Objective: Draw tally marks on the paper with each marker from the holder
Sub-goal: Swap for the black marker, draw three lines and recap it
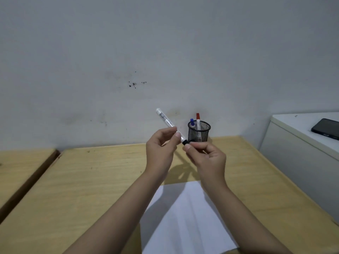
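My left hand (161, 149) grips a white marker (166, 120) by its lower barrel, tilted up to the left above the desk. My right hand (205, 154) pinches the marker's black cap (191, 142), which sits just off the black tip (185, 142). Behind the hands stands a black mesh holder (199, 132) with a blue-capped marker (192, 122) and a red-capped marker (198, 119) upright in it. A white sheet of paper (185, 217) lies on the wooden desk (91, 189) below my forearms, blank where visible.
A white cabinet (297, 151) stands at the right with a dark phone (325, 128) on top. A second wooden desk (22, 167) adjoins at the left across a narrow gap. A grey wall rises just behind the holder.
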Demonstrator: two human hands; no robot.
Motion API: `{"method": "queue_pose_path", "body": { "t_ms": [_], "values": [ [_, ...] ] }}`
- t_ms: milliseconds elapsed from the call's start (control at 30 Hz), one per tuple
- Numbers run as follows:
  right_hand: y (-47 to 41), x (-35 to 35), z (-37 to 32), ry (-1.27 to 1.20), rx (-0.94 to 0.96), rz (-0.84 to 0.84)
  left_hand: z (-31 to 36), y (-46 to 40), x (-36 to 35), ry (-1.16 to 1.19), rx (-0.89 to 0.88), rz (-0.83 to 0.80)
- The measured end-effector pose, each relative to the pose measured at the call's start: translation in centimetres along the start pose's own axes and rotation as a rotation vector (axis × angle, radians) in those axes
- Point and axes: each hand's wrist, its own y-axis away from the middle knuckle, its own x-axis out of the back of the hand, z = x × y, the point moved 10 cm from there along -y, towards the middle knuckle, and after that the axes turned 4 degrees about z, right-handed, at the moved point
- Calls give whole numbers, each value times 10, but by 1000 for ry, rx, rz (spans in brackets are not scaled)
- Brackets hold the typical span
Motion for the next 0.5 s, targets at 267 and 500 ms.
{"method": "queue_pose_path", "body": {
  "t_ms": [267,500],
  "values": [
    [3,-21,-30,137,46,-116,35,10,27,-217,-142,-64],
    [10,-46,-28,222,35,-224,38,20,39,-420,-176,-145]
  ]
}}
